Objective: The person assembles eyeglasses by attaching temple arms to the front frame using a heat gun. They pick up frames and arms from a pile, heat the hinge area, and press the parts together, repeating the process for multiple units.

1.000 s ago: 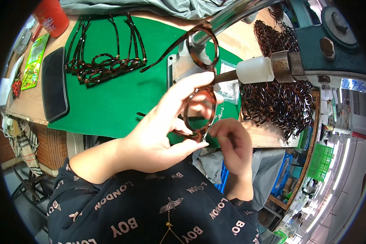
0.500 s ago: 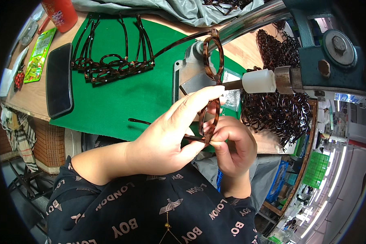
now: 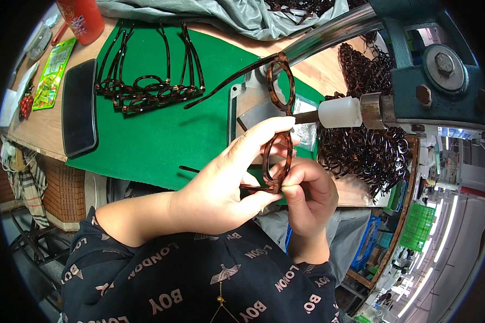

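A tortoiseshell eyeglass frame [image 3: 279,90] stands on its side between my two hands, its temples pointing left. My left hand [image 3: 229,175] grips it from the left, fingers at the bridge and thumb near the lower rim. At the lower corner of the frame, my right hand [image 3: 310,196] pinches with thumb and forefinger. Close to the bridge is the thin metal tip of a bench press [image 3: 431,91], behind which sits a white plastic collar [image 3: 339,112]. My left fingertips partly hide where tip and frame meet, so contact is unclear.
Several finished-looking frames [image 3: 151,97] lie stacked on the green mat [image 3: 145,145]. A black phone [image 3: 81,107], a green packet [image 3: 54,72] and a red cup [image 3: 86,21] are at the left. Right of the press tip lies a big heap of tortoiseshell parts [image 3: 361,153].
The eyeglass frame has shifted slightly and its upper temple has swung downward, away from the stacked frames. Both hands keep their hold.
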Available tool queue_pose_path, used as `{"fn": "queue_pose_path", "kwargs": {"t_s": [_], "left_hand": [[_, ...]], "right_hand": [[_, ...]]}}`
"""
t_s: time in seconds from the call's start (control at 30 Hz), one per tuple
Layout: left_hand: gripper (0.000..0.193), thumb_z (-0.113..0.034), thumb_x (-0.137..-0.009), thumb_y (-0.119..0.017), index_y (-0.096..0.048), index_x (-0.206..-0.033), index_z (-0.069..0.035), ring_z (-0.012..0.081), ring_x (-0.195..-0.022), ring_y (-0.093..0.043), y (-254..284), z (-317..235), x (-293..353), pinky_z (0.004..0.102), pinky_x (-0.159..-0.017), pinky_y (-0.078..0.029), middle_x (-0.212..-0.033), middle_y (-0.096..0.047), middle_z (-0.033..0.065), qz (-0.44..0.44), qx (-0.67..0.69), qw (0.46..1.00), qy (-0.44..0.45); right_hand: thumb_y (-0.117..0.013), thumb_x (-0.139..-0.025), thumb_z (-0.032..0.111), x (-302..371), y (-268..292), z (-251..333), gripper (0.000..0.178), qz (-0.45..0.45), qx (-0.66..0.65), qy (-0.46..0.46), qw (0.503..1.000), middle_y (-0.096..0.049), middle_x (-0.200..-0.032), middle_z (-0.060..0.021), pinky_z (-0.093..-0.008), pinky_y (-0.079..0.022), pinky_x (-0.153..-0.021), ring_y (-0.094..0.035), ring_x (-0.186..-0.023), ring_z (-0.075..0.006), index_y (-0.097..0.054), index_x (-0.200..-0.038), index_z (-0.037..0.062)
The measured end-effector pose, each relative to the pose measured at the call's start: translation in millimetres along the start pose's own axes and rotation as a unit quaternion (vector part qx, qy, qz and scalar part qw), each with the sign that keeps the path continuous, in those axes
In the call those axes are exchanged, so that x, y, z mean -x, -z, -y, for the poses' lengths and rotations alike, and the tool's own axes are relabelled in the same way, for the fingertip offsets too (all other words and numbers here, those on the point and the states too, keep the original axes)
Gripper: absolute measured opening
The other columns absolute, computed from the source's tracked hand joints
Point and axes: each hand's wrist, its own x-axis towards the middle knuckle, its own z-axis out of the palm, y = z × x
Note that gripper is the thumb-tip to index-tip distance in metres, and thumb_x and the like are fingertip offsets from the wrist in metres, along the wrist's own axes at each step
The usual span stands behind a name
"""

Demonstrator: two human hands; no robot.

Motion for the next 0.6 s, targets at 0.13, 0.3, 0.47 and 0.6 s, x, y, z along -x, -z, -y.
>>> {"fn": "queue_pose_path", "kwargs": {"t_s": [0.13, 0.3, 0.47, 0.6], "left_hand": [[0.084, 0.014, -0.072, -0.058, -0.014, -0.140, -0.010, 0.0237, -0.123, -0.041, -0.8, -1.1, -1.0, 0.0276, -0.075, -0.053, -0.132, -0.036, 0.0137, -0.006, 0.009, 1.000, 0.002], [0.086, 0.013, -0.072, -0.060, -0.014, -0.140, -0.010, 0.0236, -0.124, -0.038, -2.6, 1.1, -2.8, 0.0262, -0.069, -0.054, -0.132, -0.036, 0.0139, -0.005, 0.084, 0.996, -0.005], [0.087, 0.012, -0.072, -0.060, -0.012, -0.140, -0.010, 0.0237, -0.126, -0.035, -5.9, -5.8, -6.5, 0.0246, -0.066, -0.054, -0.133, -0.035, 0.0147, -0.009, 0.132, 0.991, -0.014], [0.086, 0.012, -0.072, -0.058, -0.011, -0.140, -0.010, 0.0234, -0.126, -0.036, -6.2, -7.5, -9.6, 0.0235, -0.065, -0.053, -0.135, -0.033, 0.0150, 0.002, 0.120, 0.991, -0.052]], "right_hand": [[-0.062, -0.081, 0.004, -2.8, 4.0, -2.1, 0.007, 0.013, -0.011, 0.019, 1.000, -0.060, -0.080, -0.0089, -0.0265, -0.045, -0.070, -0.057, -0.073, -0.0184, -0.057, -0.082, 0.0004], [-0.061, -0.081, 0.002, -3.7, 2.2, -2.7, 0.006, 0.008, -0.089, 0.002, 0.996, -0.061, -0.083, -0.0104, -0.0257, -0.046, -0.071, -0.058, -0.077, -0.0161, -0.058, -0.084, -0.0022], [-0.060, -0.083, 0.003, -1.8, -1.3, -4.2, 0.006, -0.009, -0.231, -0.044, 0.972, -0.062, -0.089, -0.0117, -0.0269, -0.047, -0.075, -0.058, -0.082, -0.0156, -0.058, -0.087, -0.0019], [-0.057, -0.085, 0.003, -6.2, -5.4, -0.2, 0.010, -0.015, -0.280, -0.028, 0.959, -0.060, -0.093, -0.0115, -0.0273, -0.047, -0.076, -0.057, -0.084, -0.0146, -0.052, -0.093, -0.0003]]}}
